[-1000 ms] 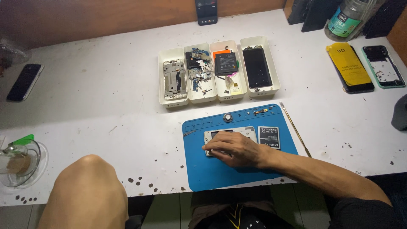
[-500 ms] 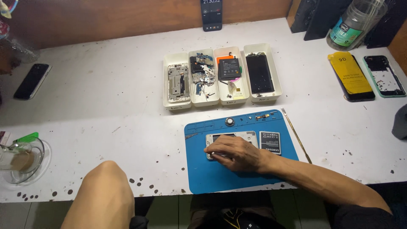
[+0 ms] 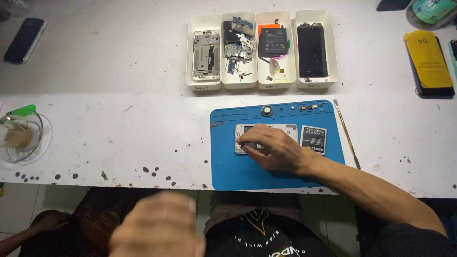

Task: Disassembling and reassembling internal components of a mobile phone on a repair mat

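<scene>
1. White table (image 3: 119, 123): the blue mat (image 3: 238, 171) lies at its near edge.
2. Four white trays (image 3: 262, 50) sit beyond the mat, holding phone parts.
3. My left hand (image 3: 159, 228), blurred, hangs below the mat, off the table; grip state I cannot tell.
4. My right hand (image 3: 271, 150) rests on the mat, fingertips pressed onto the opened phone (image 3: 266, 131), not clamped round it.
5. Battery (image 3: 313, 139): on the mat, just right of the phone.

You're at a white worktable (image 3: 119, 76), top scuffed and dotted with dark specks near its front edge, evenly lit, with pale tiled floor (image 3: 19, 204) showing below at left.
</scene>
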